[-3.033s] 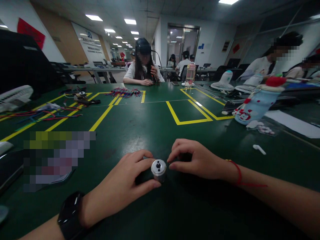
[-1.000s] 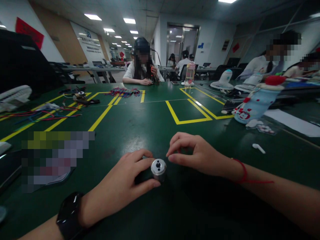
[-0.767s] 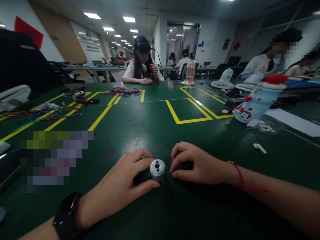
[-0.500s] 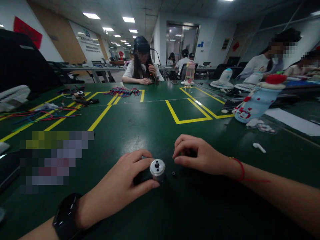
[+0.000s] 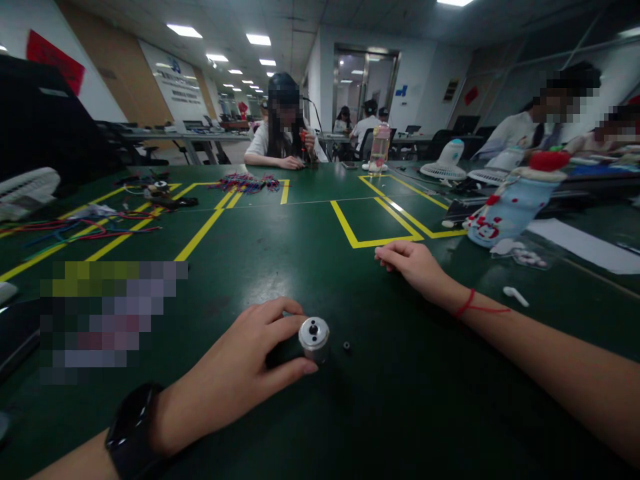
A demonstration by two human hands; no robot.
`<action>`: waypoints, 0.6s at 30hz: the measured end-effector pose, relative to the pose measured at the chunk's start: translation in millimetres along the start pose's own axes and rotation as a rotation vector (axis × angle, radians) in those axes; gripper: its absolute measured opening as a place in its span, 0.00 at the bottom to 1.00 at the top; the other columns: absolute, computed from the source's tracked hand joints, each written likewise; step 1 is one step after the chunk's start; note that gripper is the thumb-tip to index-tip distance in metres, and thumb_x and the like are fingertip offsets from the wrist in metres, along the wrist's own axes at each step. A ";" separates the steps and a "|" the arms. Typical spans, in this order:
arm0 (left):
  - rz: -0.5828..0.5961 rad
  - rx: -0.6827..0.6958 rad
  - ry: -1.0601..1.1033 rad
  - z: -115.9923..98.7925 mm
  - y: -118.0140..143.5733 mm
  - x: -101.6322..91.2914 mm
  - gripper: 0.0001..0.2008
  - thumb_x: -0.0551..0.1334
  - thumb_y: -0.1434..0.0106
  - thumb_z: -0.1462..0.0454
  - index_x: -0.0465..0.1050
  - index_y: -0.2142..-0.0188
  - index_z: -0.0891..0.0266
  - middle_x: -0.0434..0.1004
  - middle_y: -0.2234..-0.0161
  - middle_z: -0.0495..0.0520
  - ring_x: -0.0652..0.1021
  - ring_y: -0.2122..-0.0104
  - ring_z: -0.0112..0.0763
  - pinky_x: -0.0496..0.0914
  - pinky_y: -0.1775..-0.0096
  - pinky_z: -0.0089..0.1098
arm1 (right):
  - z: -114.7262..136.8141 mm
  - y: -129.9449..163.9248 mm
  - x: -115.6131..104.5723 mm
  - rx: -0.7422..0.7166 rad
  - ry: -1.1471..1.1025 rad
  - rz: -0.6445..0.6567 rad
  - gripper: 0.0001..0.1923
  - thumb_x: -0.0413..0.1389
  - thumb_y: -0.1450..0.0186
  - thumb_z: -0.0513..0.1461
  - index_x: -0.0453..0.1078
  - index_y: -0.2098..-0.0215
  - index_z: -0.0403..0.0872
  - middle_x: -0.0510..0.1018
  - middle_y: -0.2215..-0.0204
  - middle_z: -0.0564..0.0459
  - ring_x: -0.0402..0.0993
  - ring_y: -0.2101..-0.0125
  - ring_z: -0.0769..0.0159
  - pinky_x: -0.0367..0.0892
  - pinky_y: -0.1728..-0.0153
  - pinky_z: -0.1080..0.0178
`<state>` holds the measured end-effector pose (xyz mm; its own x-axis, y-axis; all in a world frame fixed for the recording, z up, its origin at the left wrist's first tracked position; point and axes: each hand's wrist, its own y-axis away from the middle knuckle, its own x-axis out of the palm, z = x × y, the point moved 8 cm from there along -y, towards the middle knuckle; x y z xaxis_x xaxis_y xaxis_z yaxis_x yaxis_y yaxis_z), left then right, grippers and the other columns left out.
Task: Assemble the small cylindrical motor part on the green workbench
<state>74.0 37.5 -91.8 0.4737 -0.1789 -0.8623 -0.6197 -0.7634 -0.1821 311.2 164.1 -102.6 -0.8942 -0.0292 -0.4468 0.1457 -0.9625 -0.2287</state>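
My left hand (image 5: 255,360) curves round a small motor (image 5: 314,339), a silver metal cylinder standing upright on the green table. Thumb and fingers touch its sides; its top face shows a dark centre and two small dark holes. Just right of the motor lies a tiny dark ring-shaped part (image 5: 347,346), apart from both hands. My right hand (image 5: 413,263) is farther forward and to the right, near a yellow tape line. Its fingers are pinched together, and whatever may be between the fingertips is too small to make out.
Bundled coloured wires (image 5: 247,184) and loose wires (image 5: 100,227) lie to the left. At the right are a light-blue bottle (image 5: 513,207), a clear bag (image 5: 523,257), a white earbud (image 5: 516,295) and white paper (image 5: 585,245). A person (image 5: 285,133) sits across the table.
My right hand has moved forward and right, away from the motor and the ring-shaped part, and its fingers have drawn together. The left hand stays on the motor.
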 end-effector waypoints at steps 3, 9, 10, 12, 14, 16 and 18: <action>0.007 0.002 0.003 0.0 0.4 0.3 0.11 0.63 0.35 0.56 0.72 0.54 0.52 0.70 0.53 0.52 0.72 0.55 0.41 0.69 0.53 0.40 | 6.2 3.6 3.8 -0.028 0.052 0.046 0.17 0.56 0.37 0.49 0.74 0.69 0.42 0.74 0.75 0.53 0.67 0.74 0.68 0.61 0.71 0.64; 0.023 -0.003 -0.001 4.8 3.3 -3.3 0.10 0.62 0.34 0.56 0.71 0.54 0.52 0.70 0.52 0.51 0.72 0.54 0.41 0.67 0.52 0.40 | 48.3 30.5 44.1 -0.221 0.245 0.433 0.11 0.64 0.43 0.45 0.78 0.66 0.47 0.77 0.69 0.52 0.69 0.68 0.66 0.62 0.66 0.63; 0.027 -0.006 -0.001 6.1 3.4 -3.0 0.10 0.63 0.35 0.56 0.71 0.54 0.52 0.70 0.52 0.51 0.71 0.54 0.41 0.67 0.52 0.40 | 56.9 39.1 54.0 -0.286 0.287 0.514 0.12 0.64 0.43 0.46 0.78 0.64 0.48 0.77 0.66 0.52 0.70 0.65 0.65 0.62 0.64 0.62; 0.034 -0.010 -0.004 8.8 2.9 -1.7 0.10 0.63 0.35 0.56 0.71 0.54 0.51 0.70 0.52 0.51 0.71 0.54 0.41 0.67 0.52 0.40 | 70.1 54.7 69.8 -0.398 0.352 0.612 0.15 0.65 0.43 0.48 0.78 0.61 0.50 0.75 0.62 0.52 0.69 0.60 0.63 0.62 0.58 0.60; 0.038 -0.012 -0.008 10.9 2.1 -0.4 0.10 0.63 0.35 0.56 0.71 0.54 0.51 0.70 0.52 0.51 0.71 0.54 0.41 0.67 0.53 0.41 | 78.8 63.7 79.2 -0.451 0.348 0.618 0.11 0.65 0.42 0.47 0.78 0.64 0.51 0.74 0.62 0.53 0.68 0.59 0.63 0.61 0.56 0.58; 0.036 -0.013 -0.011 12.1 1.7 -0.7 0.10 0.63 0.35 0.56 0.71 0.54 0.51 0.69 0.53 0.51 0.71 0.54 0.41 0.67 0.53 0.41 | 87.9 67.2 83.4 -0.469 0.271 0.570 0.07 0.63 0.40 0.44 0.77 0.66 0.50 0.73 0.63 0.53 0.69 0.61 0.65 0.62 0.57 0.60; 0.037 -0.012 -0.010 12.4 2.3 -1.6 0.10 0.63 0.35 0.56 0.71 0.54 0.52 0.69 0.53 0.51 0.71 0.54 0.41 0.67 0.53 0.41 | 98.7 66.2 81.2 -0.462 0.154 0.457 0.06 0.62 0.39 0.42 0.76 0.66 0.48 0.72 0.65 0.54 0.69 0.63 0.67 0.64 0.59 0.62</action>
<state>64.0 43.7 -96.6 0.4441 -0.2008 -0.8732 -0.6290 -0.7639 -0.1443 206.5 71.5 -68.6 -0.6334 -0.3352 -0.6974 0.6928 -0.6471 -0.3182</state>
